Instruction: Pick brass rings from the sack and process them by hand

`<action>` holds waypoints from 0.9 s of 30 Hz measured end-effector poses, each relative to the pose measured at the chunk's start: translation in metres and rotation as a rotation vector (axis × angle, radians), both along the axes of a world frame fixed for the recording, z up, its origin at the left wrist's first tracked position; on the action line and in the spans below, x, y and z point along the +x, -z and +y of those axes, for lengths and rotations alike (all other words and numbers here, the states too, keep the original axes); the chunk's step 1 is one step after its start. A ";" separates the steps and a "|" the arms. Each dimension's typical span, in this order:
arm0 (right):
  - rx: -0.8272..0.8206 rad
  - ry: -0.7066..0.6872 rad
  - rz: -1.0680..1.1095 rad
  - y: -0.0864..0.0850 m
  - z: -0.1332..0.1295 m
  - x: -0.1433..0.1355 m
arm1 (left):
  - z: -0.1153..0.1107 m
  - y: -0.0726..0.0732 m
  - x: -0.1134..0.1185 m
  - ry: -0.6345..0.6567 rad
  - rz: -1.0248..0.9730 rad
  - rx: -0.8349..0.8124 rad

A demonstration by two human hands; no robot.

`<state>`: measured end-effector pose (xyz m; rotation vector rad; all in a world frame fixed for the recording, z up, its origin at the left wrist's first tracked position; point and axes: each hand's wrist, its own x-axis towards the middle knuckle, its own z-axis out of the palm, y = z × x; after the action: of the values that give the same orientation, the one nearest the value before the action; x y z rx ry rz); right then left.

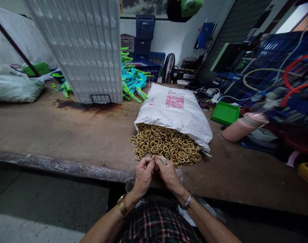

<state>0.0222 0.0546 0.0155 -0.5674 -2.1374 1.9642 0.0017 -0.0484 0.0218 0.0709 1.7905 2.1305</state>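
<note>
My left hand (143, 177) and my right hand (168, 172) meet at the table's near edge, fingers pinched together. A small gold-coloured ring (153, 157) appears between the fingertips, mostly covered by them. Something pale (164, 160) shows at the right fingers; whether it is a finger cover or a scrap cannot be made out. Just beyond both hands lies a heap of gold-coloured rings (166, 141). They spill from the mouth of a white sack (159, 101) with red print, lying on its side.
A tall white ribbed plastic panel (85, 50) stands at the left back. Behind it are green and turquoise plastic pieces (136, 81). To the right are a green tray (226, 113) and a pink bottle (241, 127). A black fan (169, 69) stands behind the sack.
</note>
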 end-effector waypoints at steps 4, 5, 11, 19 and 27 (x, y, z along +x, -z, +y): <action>0.128 -0.038 -0.006 -0.011 0.007 0.002 | -0.002 0.000 -0.002 -0.018 0.180 -0.103; 0.171 -0.040 0.008 -0.014 0.009 0.002 | -0.003 0.001 -0.002 -0.011 0.235 -0.136; 0.369 -0.154 0.026 -0.016 0.013 -0.001 | -0.005 0.005 -0.002 0.069 0.366 -0.263; 0.285 -0.159 0.003 -0.010 0.015 -0.003 | -0.008 0.000 -0.002 0.195 0.161 -0.178; 0.213 -0.212 -0.016 -0.007 0.017 -0.002 | -0.013 0.004 0.001 0.325 -0.188 0.079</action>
<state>0.0204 0.0721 0.0225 -0.3338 -2.4660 1.7990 0.0026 -0.0610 0.0175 0.1641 1.4755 1.9072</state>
